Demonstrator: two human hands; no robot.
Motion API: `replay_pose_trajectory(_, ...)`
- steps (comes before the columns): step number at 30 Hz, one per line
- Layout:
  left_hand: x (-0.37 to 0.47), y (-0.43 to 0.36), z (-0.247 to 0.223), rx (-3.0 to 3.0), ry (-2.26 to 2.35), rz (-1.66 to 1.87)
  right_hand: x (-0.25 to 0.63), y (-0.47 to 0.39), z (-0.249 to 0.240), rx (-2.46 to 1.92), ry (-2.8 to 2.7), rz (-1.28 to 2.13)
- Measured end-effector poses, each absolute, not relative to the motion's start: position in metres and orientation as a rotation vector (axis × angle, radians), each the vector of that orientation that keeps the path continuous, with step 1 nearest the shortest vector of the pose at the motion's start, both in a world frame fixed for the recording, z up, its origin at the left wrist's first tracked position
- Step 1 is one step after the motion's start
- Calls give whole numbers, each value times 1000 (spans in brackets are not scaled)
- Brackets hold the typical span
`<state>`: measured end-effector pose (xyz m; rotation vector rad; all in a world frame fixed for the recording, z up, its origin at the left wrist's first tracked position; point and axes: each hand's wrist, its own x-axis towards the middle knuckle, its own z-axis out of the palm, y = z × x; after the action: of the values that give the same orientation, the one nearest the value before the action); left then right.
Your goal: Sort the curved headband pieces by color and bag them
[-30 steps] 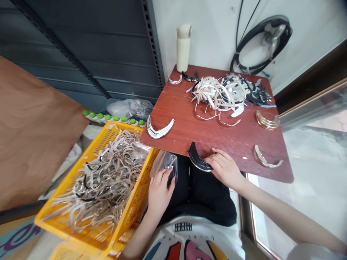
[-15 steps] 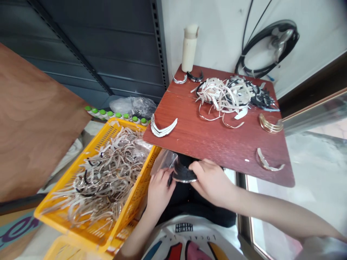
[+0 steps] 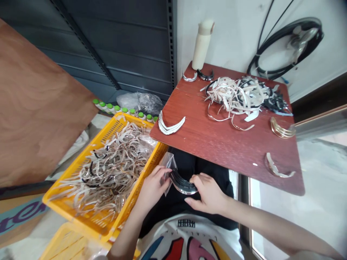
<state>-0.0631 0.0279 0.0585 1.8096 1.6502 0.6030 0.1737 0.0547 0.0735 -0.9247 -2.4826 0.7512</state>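
Note:
A stack of black curved strips [image 3: 183, 184] with a shiny silver outer edge lies across between my two hands, above my lap. My left hand [image 3: 153, 186] pinches a clear plastic bag [image 3: 168, 162], its fingers right at the left end of the stack. Whether those fingers also grip the strips is hard to make out. At the right end, my right hand [image 3: 207, 193] has its fingers on the stack, with the thumb below it.
Left of me, a yellow crate [image 3: 135, 191] holds a heap of pale curved strips [image 3: 114, 173]. On the red-brown board [image 3: 217, 141] lie a tangled pile [image 3: 233, 94], white strips [image 3: 170, 124], gold strips [image 3: 282, 128] and a cream bottle [image 3: 202, 45]. Green-capped bottles [image 3: 124, 110] stand behind the crate.
The stack has come down closer to my body and turned, showing its silver edge more. My right thumb has moved off toward the underside. More of the clear bag shows by my left hand.

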Motion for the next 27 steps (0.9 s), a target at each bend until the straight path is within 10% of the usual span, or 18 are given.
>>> replay_pose_trajectory(27, -40, 10, 37, 2040, 1621, 453, 130, 72, 61, -747, -2893, 160)
